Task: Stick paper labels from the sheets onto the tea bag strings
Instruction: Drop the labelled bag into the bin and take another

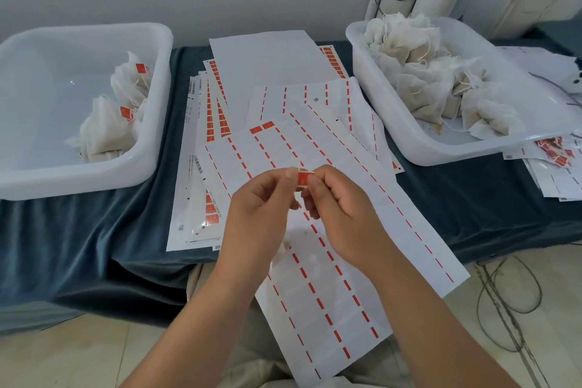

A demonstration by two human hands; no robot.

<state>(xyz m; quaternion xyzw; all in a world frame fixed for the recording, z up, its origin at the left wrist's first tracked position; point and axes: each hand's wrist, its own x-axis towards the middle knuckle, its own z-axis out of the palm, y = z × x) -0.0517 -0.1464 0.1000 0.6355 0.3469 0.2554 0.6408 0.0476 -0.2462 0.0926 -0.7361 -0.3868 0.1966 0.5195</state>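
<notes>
Both hands meet over the middle of the table on a small red paper label. My left hand pinches its left edge, and my right hand pinches its right edge with thumb and forefinger. Under them lies a mostly peeled label sheet with red dashes; two red labels remain at its far corner. A faint tea bag seems to lie on the sheet below my left hand. Unlabelled tea bags fill the right bin. Labelled tea bags sit in the left bin.
More label sheets are fanned at the centre back on a dark blue cloth. Used sheets and loose red labels lie at the right edge. Cables trail on the floor to the right. Pipes stand behind the right bin.
</notes>
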